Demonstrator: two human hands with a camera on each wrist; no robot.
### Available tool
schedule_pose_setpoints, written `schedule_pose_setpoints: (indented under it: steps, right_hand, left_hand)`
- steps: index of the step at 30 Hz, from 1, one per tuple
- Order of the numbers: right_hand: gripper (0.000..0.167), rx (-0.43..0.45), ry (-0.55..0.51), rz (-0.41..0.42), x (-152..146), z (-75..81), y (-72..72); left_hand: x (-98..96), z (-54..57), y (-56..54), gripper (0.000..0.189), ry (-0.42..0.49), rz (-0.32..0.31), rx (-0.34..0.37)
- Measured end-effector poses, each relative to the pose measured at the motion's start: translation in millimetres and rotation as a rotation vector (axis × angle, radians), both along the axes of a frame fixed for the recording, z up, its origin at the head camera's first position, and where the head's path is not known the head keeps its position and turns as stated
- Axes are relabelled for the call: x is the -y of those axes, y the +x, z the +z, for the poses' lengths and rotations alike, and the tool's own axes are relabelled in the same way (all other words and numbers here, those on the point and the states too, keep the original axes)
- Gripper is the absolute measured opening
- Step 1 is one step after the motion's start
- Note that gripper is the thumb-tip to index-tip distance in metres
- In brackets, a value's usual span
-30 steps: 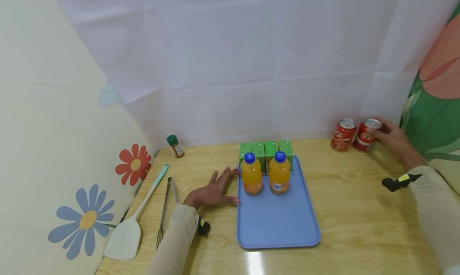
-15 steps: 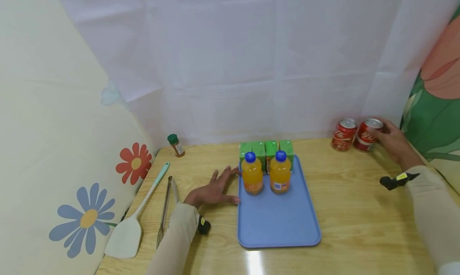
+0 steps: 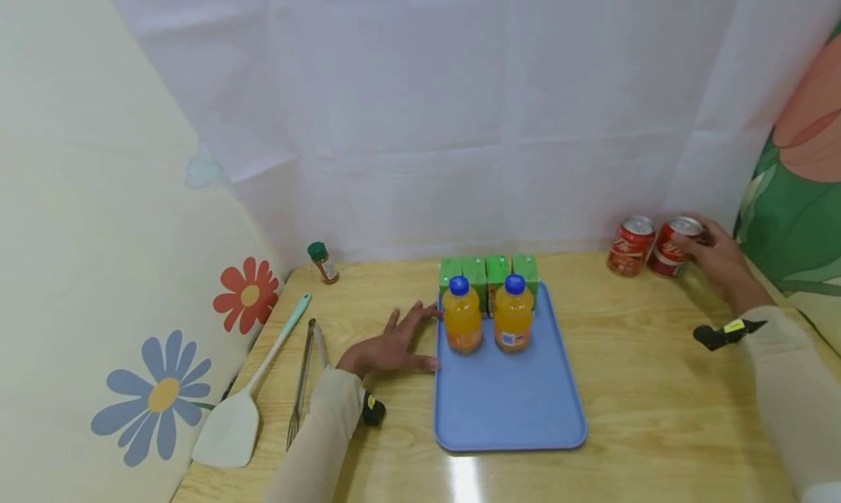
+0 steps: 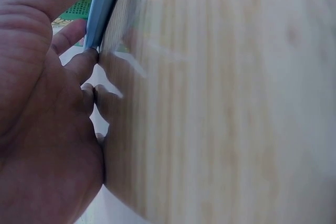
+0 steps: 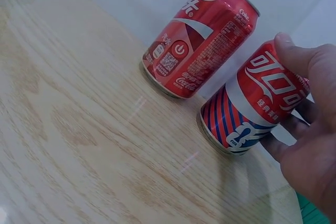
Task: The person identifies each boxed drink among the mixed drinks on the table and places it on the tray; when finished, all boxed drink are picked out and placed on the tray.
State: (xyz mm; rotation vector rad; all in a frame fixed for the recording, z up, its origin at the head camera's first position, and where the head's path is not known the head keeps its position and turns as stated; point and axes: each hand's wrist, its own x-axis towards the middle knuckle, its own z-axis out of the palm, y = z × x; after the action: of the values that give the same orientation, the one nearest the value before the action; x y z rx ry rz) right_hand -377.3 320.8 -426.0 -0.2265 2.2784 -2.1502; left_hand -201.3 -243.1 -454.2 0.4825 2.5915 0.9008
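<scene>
At the back right of the table, my right hand (image 3: 719, 258) grips a red cola can (image 5: 257, 100), thumb on the near side and fingers behind it. A second cola can (image 5: 199, 40) stands upright just to its left. My left hand (image 3: 390, 346) rests on the table with fingers spread, its thumb and a fingertip touching the left edge of the blue tray (image 3: 509, 408). Two orange juice bottles (image 3: 462, 320) with blue caps stand on the tray, in front of a row of several green drink cartons (image 3: 474, 273) at its far end.
Left of my left arm lie metal tongs (image 3: 304, 375) and a white spatula (image 3: 230, 426) with a mint handle. A small green-capped spice jar (image 3: 323, 263) stands at the back left. A white cloth wall (image 3: 407, 123) rises behind the table.
The view has shifted very slightly. Both hands, the cans and the tray keep their places, with my right hand still holding the right-hand can.
</scene>
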Motion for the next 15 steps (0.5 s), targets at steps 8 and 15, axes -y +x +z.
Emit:
schedule_pose_setpoints:
  steps: [8, 15]
  right_hand:
    - [0.065, -0.003, 0.097, -0.079, 2.9, 2.2, 2.7]
    - [0.043, -0.039, 0.078, -0.134, 2.4, 11.2, 5.3]
  left_hand:
    - [0.0, -1.1, -0.5, 0.092, -0.002, 0.002, 0.003]
    - [0.7, 0.4, -1.4, 0.092, -0.005, 0.0, 0.004]
